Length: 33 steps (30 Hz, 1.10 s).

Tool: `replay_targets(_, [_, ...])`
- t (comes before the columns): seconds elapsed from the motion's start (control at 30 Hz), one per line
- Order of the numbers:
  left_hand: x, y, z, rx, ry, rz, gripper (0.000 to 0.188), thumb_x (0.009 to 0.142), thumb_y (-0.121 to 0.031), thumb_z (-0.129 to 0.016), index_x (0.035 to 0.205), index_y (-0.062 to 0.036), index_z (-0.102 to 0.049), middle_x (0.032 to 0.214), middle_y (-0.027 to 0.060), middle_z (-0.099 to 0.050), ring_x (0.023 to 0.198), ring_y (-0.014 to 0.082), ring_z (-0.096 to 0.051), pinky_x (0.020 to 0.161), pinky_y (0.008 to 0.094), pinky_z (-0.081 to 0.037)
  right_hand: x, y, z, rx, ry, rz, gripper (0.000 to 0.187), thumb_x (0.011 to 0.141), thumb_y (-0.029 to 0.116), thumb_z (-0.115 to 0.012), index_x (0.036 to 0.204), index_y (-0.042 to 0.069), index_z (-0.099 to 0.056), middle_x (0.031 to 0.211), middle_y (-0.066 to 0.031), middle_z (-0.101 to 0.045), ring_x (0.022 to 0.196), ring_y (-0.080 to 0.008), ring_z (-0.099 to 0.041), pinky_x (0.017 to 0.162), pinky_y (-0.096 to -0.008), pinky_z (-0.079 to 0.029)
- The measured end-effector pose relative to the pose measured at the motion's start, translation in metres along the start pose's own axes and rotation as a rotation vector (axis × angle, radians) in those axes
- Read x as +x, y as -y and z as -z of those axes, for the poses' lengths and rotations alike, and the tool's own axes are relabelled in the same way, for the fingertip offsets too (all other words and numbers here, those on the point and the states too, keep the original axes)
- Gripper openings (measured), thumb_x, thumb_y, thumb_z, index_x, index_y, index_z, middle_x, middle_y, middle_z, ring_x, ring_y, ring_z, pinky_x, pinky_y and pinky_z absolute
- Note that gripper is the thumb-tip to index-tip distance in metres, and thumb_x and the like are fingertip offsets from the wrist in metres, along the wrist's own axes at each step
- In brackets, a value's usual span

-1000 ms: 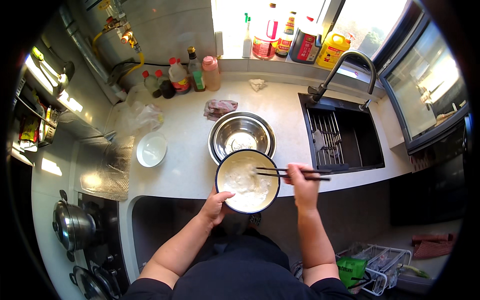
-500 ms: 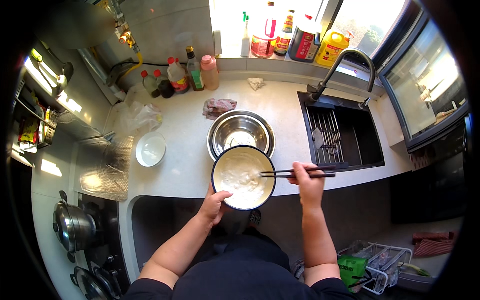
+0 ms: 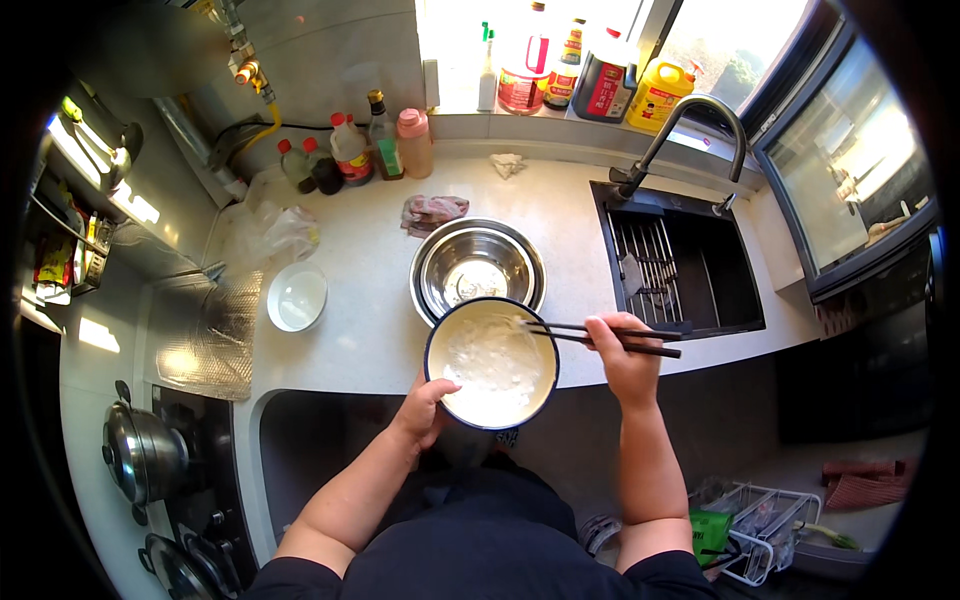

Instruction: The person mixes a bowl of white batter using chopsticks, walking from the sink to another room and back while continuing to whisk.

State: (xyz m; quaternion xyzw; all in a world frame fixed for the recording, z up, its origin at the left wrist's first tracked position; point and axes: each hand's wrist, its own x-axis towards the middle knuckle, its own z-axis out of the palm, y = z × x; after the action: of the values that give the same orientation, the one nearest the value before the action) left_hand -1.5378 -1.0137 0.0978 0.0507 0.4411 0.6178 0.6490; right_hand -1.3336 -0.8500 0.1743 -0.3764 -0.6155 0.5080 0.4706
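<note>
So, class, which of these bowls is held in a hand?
The dark-rimmed cream bowl, gripped by the left hand; the white bowl and the nested steel bowls stand on the counter instead.

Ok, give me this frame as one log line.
left hand: grips cream bowl | right hand: holds dark chopsticks, tips inside bowl | steel bowls: nested on counter

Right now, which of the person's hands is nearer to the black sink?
Right. The right hand, holding chopsticks, is by the near left corner of the black sink; the left hand, holding the bowl, is farther left.
</note>
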Motion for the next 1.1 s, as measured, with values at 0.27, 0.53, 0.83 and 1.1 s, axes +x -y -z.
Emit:
replay_targets(0.27, [0.007, -0.006, -0.006, -0.055, -0.019, -0.008, 0.052, 0.08, -0.012, -0.051, 0.129, 0.0052, -0.041, 0.117, 0.0211, -0.057, 0.108, 0.0315, -0.058, 0.093, 0.0435, -0.047, -0.024, 0.012, -0.004, 0.07, 0.233, -0.382, 0.008, 0.083, 0.007, -0.068, 0.081, 0.0, -0.066, 0.071, -0.0042, -0.065, 0.06, -0.0089, -0.06, 0.054, -0.0219, -0.048])
replay_targets(0.53, [0.012, 0.0, -0.015, -0.027, 0.042, -0.003, 0.062, 0.077, -0.008, -0.051, 0.136, -0.0033, -0.032, 0.126, 0.0174, -0.049, 0.116, 0.031, -0.051, 0.096, 0.0434, -0.044, -0.017, -0.01, 0.023, 0.07, -0.098, -0.176, 0.008, 0.084, 0.007, -0.068, 0.083, 0.0, -0.066, 0.071, -0.0053, -0.065, 0.06, -0.0104, -0.062, 0.056, -0.0223, -0.053])
replay_targets(0.83, [0.031, 0.02, -0.046, 0.025, 0.078, -0.107, 0.064, 0.076, -0.008, -0.051, 0.136, -0.0002, -0.032, 0.128, 0.019, -0.048, 0.118, 0.0318, -0.05, 0.098, 0.0443, -0.043, -0.004, -0.008, 0.072, 0.019, -0.063, -0.469, 0.012, 0.084, 0.012, -0.065, 0.081, 0.001, -0.066, 0.07, -0.0074, -0.063, 0.056, -0.0142, -0.062, 0.053, -0.0255, -0.054])
replay_targets(1.1, [0.042, 0.043, -0.082, 0.044, 0.081, -0.112, 0.065, 0.075, -0.007, -0.052, 0.137, -0.0029, -0.032, 0.127, 0.0165, -0.048, 0.116, 0.029, -0.049, 0.098, 0.0399, -0.042, 0.016, -0.003, 0.12, -0.001, 0.035, -0.405, 0.01, 0.083, 0.01, -0.067, 0.08, 0.0, -0.067, 0.07, -0.0079, -0.065, 0.058, -0.0143, -0.064, 0.053, -0.0255, -0.055])
